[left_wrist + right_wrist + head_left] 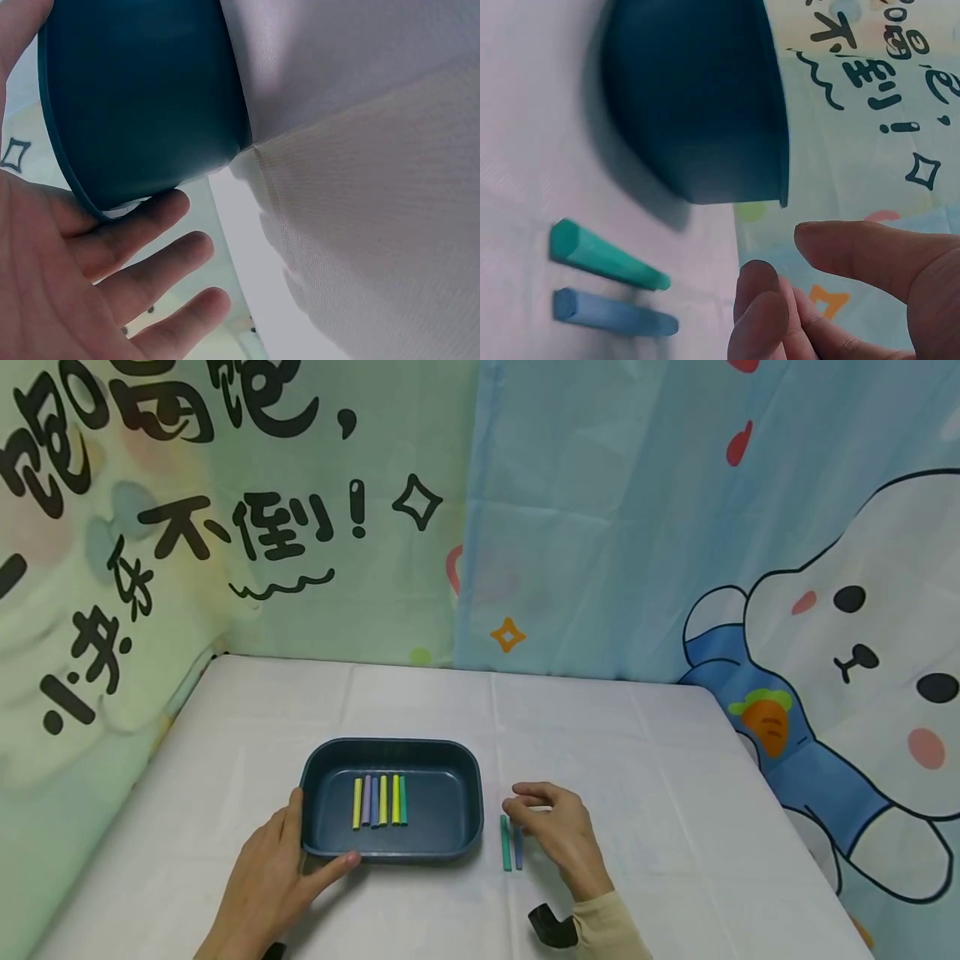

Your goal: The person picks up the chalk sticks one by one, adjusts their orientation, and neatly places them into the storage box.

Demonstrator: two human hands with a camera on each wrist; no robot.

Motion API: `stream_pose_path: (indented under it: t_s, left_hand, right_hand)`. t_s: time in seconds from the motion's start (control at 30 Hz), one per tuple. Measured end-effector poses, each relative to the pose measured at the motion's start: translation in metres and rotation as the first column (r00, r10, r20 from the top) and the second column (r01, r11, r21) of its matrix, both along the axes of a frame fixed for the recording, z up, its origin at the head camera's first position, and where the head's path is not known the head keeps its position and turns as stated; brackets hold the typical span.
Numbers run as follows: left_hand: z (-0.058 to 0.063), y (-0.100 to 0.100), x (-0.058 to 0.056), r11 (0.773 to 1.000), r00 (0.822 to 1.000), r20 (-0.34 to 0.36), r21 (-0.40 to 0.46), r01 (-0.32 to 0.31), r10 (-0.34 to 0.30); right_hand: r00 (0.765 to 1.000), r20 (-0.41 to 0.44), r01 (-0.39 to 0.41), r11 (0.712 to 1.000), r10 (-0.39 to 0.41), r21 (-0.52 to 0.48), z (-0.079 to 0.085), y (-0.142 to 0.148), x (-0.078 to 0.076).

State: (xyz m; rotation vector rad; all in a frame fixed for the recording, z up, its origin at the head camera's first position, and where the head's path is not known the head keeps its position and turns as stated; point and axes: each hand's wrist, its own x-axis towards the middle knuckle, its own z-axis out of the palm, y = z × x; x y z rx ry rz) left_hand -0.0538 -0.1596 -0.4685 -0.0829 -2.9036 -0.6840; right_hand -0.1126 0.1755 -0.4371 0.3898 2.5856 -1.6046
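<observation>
A dark blue rectangular tray (447, 802) stands on the table with a row of several chalk sticks (383, 800) in yellow, purple, blue and green lying in it. My left hand (270, 868) holds the tray's near left corner, thumb at the front rim and fingers along the left side; in the left wrist view some fingers (161, 266) extend free of it. To the tray's right lie a green chalk stick (607, 255) and a blue chalk stick (615, 312), side by side. Just above them hovers my right hand (558, 835), a gap between thumb and fingertips, nothing held.
White cloth covers the table (637, 793). Behind it hangs a printed curtain (570, 527), with lettering at left and a cartoon rabbit at right. A black band (552, 928) shows by the right sleeve (611, 927).
</observation>
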Motion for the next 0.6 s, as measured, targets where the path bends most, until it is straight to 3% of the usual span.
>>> stream_pose_path:
  t_s: [0.33, 0.6]
  left_hand:
    - [0.000, 0.000, 0.000, 1.000, 1.000, -0.012, 0.004, 0.005, -0.005]
    - [0.000, 0.000, 0.000, 1.000, 1.000, -0.024, 0.005, 0.007, -0.007]
  right_hand:
    - [0.998, 0.062, 0.005, 0.998, -0.009, 0.062, -0.011, 0.009, 0.003]
    - [0.998, 0.058, -0.006, 0.991, -0.002, 0.137, -0.018, 0.015, 0.002]
